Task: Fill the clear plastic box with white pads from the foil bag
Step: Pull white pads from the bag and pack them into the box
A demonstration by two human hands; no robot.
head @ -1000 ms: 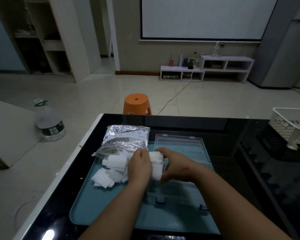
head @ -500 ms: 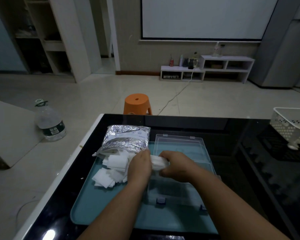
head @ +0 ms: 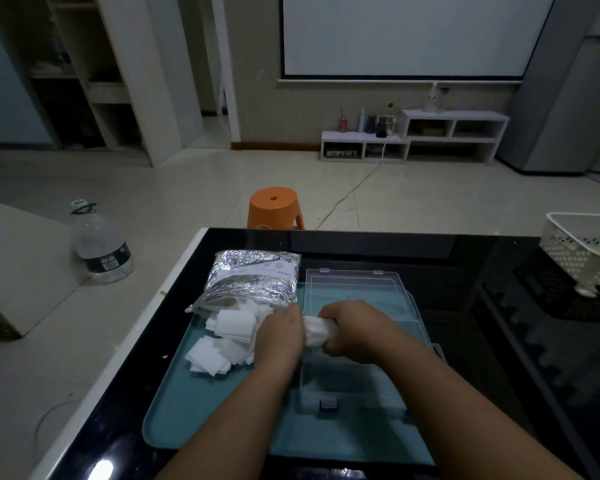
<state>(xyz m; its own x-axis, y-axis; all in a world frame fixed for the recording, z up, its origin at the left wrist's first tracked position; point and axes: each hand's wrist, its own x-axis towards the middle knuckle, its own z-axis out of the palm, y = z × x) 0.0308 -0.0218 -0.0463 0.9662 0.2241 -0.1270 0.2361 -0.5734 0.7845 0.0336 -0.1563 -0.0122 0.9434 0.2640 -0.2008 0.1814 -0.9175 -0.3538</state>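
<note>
Head view: filling barely begun, I judge; left hand [head: 279,332] and right hand [head: 355,332] grip a wad of white pads [head: 317,332] over the clear plastic box [head: 343,386], loose pads [head: 219,344] at nine o'clock.

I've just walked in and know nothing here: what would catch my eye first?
The left hand and right hand grip a bundle of white pads over the open clear plastic box. To their left, loose pads spill from a shiny foil bag onto the teal tray. An orange stool stands beyond the table.
</note>
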